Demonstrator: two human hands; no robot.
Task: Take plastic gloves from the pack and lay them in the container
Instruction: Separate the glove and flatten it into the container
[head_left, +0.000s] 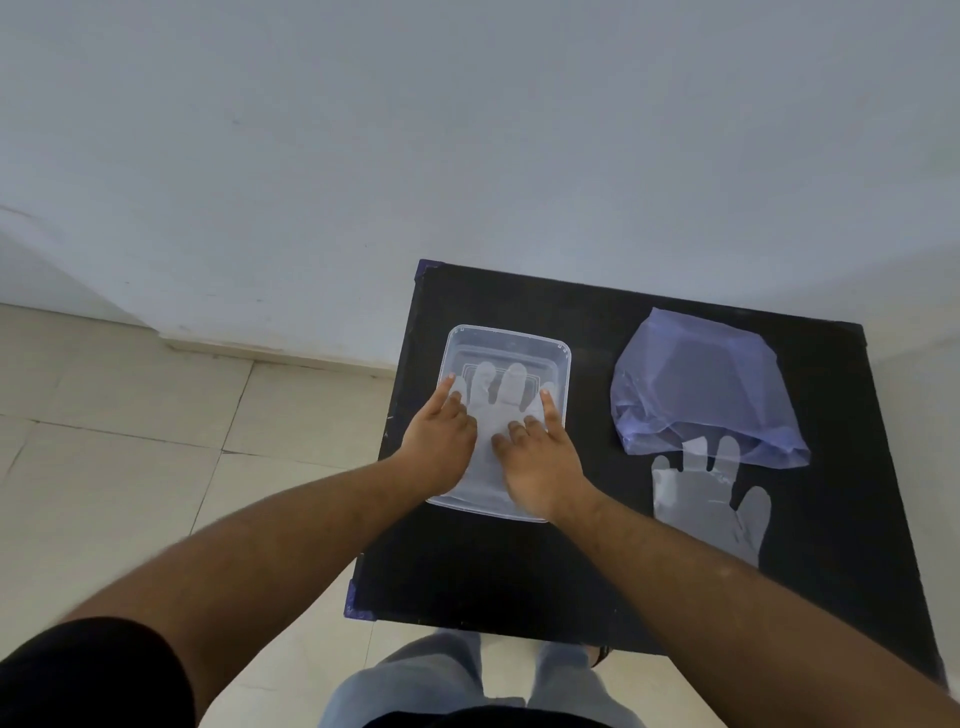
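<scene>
A clear rectangular plastic container (506, 340) sits on the left half of a black table. Inside it lies a see-through plastic glove (501, 395), fingers pointing away from me. My left hand (439, 441) rests flat on the glove's left side and my right hand (540, 462) on its right side, fingers spread, pressing it down. To the right lies a purple plastic pack (701, 384). A second clear glove (711, 499) sticks out from the pack's near edge, flat on the table.
The black table (467, 577) is small, with its left edge near the container and its front edge close to my legs. Beyond it stands a pale wall; tiled floor lies to the left.
</scene>
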